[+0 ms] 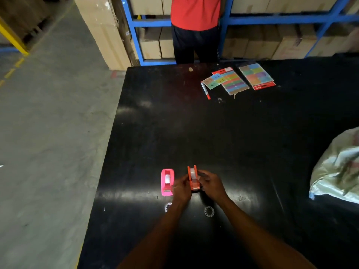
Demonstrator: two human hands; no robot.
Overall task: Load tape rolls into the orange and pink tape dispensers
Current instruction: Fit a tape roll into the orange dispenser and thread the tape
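The orange tape dispenser stands on the black table with a clear tape roll seated in its top. My left hand grips its left side and my right hand grips its right side. The pink tape dispenser lies just left of my left hand, a white roll showing in its slot. Two clear ring-shaped tape cores lie nearer to me: one between my forearms, the other partly hidden by my left wrist.
A red-and-white marker and two packs of coloured sticky notes lie at the table's far side. A person in a red shirt stands behind the table before blue shelving with cardboard boxes. A crumpled sack sits at the right edge.
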